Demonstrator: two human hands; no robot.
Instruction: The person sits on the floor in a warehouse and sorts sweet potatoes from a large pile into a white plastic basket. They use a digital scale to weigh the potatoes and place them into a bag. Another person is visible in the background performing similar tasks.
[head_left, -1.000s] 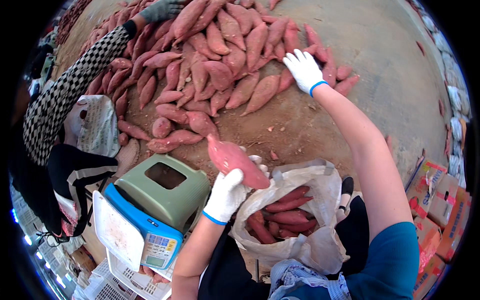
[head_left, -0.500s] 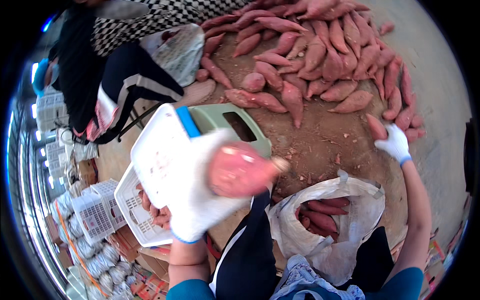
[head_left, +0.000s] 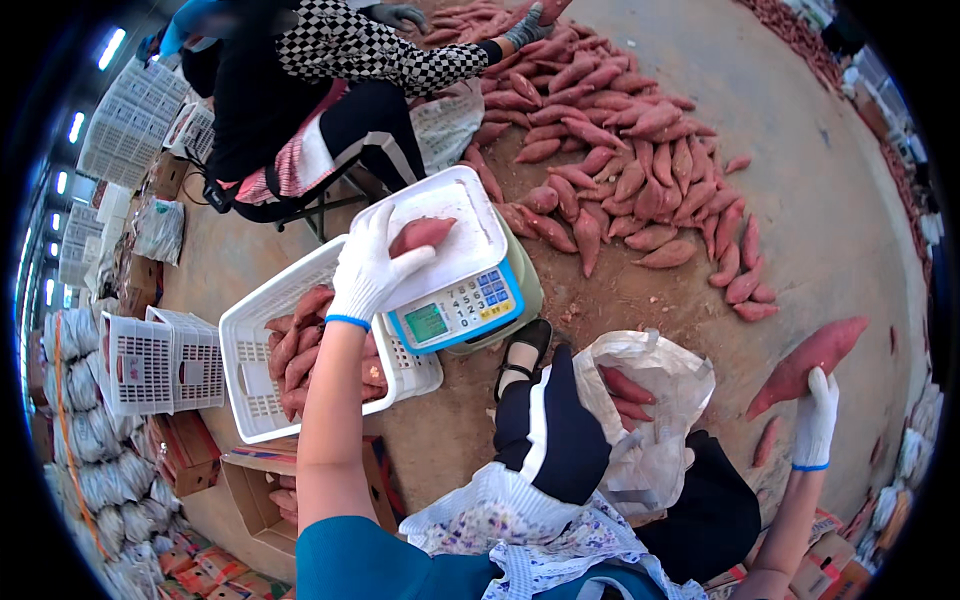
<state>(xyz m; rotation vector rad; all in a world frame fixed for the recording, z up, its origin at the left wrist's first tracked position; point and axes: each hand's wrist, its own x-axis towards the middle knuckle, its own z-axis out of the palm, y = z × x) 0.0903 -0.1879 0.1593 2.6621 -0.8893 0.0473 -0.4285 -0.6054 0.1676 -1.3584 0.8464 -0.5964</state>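
My left hand (head_left: 370, 268), in a white knit glove, is open over the white weighing tray (head_left: 470, 200) of a digital scale. Its spread thumb and fingers lie around one end of a small sweet potato (head_left: 424, 234) resting on that tray. Out to the right, my right hand (head_left: 818, 412), gloved too, grips a long, large sweet potato (head_left: 808, 366) in the air, tilted up to the right. An opened white woven sack (head_left: 655, 430) with several sweet potatoes in it stands by my legs, between my two arms.
A white crate (head_left: 262, 405) of sweet potatoes stands left of the scale. Ahead, a big sweet potato heap (head_left: 640, 170) covers the ground. A seated co-worker (head_left: 250, 110) is at the upper left, a gloved hand on the heap. An open carton (head_left: 250, 500) sits below the crate.
My left hand has swung away from close to the camera; the small sweet potato now lies on the scale. My right hand has lifted a sweet potato from the heap's edge. The view has shifted.
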